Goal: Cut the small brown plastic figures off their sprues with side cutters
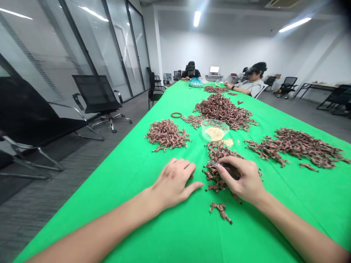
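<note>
My right hand (244, 179) pinches slim metal tweezers (212, 163), their tip over a heap of small brown animal-shaped figurines (215, 182). Part of that heap is hidden behind the hand. To the left, my left hand (175, 182) lies palm down on the green cloth, thumb stretched out and fingers bent apart from it. A bit of brown shows beside its fingertips; I cannot tell whether they touch it. One loose figurine (221, 212) lies on the cloth nearer to me. Beyond the heap stands a clear plastic bowl (215, 130) holding pale yellow bits.
More figurine piles lie left (167, 135), right (304, 146) and farther back (225, 111) on the green cloth (115, 190). A brown ring (176, 115) and spilled pale bits (228, 142) are near the bowl. Two people sit at the far end. Office chairs (95, 95) stand left.
</note>
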Demonstrator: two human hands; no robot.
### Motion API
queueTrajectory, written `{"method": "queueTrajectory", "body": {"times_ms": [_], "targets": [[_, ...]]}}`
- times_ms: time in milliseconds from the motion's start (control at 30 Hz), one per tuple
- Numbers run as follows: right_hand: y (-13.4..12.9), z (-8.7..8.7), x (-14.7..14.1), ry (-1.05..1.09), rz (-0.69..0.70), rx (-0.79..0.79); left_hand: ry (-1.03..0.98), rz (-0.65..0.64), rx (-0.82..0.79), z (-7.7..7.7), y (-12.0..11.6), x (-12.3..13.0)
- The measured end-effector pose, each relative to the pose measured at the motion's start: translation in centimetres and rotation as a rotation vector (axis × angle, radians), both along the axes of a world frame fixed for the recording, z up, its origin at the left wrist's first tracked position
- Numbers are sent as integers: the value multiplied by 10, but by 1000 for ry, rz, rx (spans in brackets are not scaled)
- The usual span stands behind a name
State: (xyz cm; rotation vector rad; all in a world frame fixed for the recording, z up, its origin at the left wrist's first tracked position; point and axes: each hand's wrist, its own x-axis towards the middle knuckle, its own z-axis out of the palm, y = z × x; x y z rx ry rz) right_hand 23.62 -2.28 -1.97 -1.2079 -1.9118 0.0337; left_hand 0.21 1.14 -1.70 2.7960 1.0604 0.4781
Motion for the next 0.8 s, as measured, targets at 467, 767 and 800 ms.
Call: {"method": "queueTrajectory", "body": {"times_ms": [467,767,800], "targets": [[1,-1,0,-42,29,23,-232,116,-180,-8,10,-6],[-2,-5,-3,-112,78,41,-668,124,-612,-4,8,2],[-2,-6,-5,-115,75,46,-705,127,-647,-3,6,3]]}}
